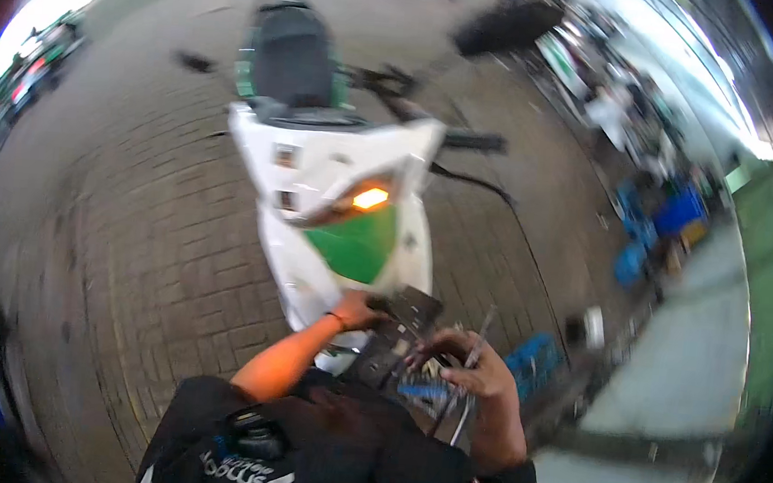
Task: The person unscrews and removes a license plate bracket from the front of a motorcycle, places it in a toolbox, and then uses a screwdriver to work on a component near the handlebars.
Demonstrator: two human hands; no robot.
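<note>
Open brick paving (pixel 132 249) lies left; the scooter (pixel 336 192) blocks ahead, blue crates (pixel 536 358) crowd right.

both forearms come up from the lower edge of the view, out of short dark sleeves. the left arm is bare and stretched forward and a little to the right, with a thin dark band at the wrist; the left hand (pixel 358 310) is curled, fingers bent around something dark. the right arm is bent closer to the body, its wrist turned inward; the right hand (pixel 472 362) is closed in a loose fist with knuckles up, thin rods gripped between the fingers. the two hands sit near each other, not touching.
</note>
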